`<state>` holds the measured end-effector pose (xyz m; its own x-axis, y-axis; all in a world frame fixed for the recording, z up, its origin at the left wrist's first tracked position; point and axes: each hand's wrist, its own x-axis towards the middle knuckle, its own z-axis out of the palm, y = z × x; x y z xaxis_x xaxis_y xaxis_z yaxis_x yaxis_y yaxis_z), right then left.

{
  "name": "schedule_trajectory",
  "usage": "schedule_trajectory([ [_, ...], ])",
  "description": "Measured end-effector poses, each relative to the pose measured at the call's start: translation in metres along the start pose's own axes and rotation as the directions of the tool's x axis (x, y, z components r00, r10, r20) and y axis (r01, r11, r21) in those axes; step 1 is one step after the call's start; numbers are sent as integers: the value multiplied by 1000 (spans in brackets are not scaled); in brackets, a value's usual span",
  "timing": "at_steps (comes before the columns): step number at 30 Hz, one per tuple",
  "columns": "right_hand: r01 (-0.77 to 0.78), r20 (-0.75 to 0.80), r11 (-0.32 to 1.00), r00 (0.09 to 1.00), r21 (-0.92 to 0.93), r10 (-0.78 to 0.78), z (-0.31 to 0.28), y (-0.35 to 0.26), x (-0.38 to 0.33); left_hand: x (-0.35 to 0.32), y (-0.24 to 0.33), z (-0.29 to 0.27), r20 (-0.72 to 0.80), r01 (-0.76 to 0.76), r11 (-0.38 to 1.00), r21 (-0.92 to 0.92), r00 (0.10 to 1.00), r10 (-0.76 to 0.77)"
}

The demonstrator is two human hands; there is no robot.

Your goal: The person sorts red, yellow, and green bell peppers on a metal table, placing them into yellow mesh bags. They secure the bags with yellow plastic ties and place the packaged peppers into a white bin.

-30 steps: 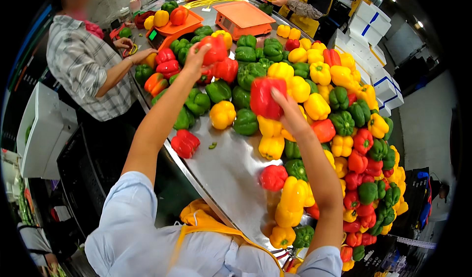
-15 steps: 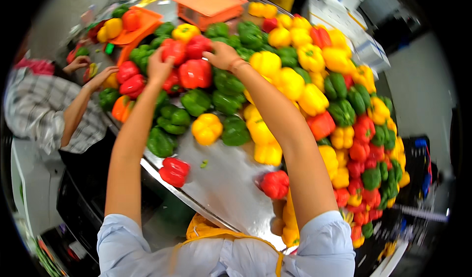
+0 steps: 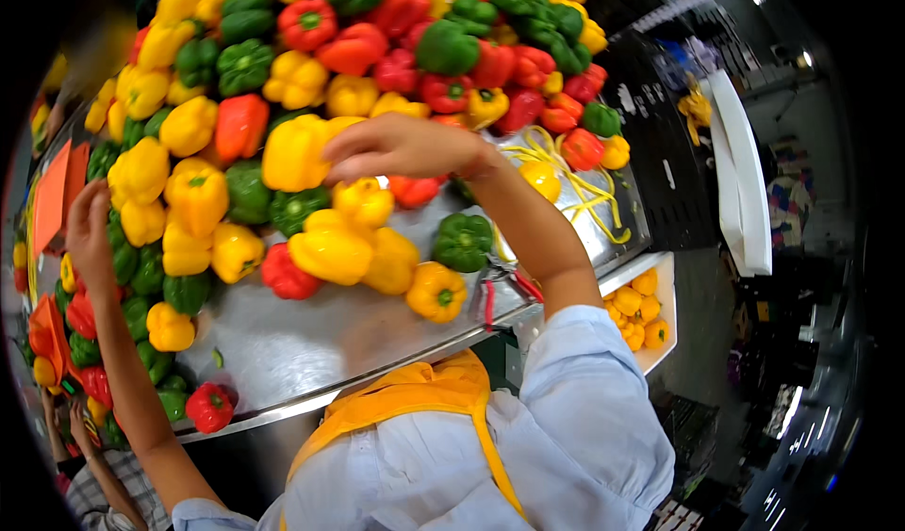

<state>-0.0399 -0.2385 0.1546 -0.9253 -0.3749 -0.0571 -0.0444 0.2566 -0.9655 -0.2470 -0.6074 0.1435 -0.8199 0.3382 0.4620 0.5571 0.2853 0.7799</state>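
A large heap of red, yellow and green bell peppers covers much of a metal table. My right hand reaches in from the right, fingers stretched toward a yellow bell pepper and overlapping its right side; a firm grip does not show. Below it lie more yellow peppers and a green pepper. My left hand is at the far left, above green peppers and red ones. Its fingers are loosely apart, with nothing visible in them.
Yellow strips and a red-handled tool lie on the table's right side. A white box of yellow peppers stands beyond its edge. Orange crates are at the left, near another person's arms.
My view has swung to the right. My hands have come off the red peppers and spread apart; the right one is now at the yellow peppers.
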Motion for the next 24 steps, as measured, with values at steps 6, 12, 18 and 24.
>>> schedule_trajectory([
  [6, -384, -877, 895, 480, -229, -19, -119, 137, -235, -14, 137, 274, 498, -222, 954, -201, 815, 294],
  [12, -739, -847, 429, 512, -520, -146, -168, 222, -343, -37, 208, 539, 712, -580, 788, -207, 463, 527],
  [18, -749, -882, 515, 470, -416, -30, -172, 215, -334, -29, 213, 677, 850, -596, 798, 92, 464, 249],
  [24, -724, -910, 611, 415, -320, 15, -173, 225, -344, -29, 259, 694, 924, -599, 737, 315, 371, -93],
])
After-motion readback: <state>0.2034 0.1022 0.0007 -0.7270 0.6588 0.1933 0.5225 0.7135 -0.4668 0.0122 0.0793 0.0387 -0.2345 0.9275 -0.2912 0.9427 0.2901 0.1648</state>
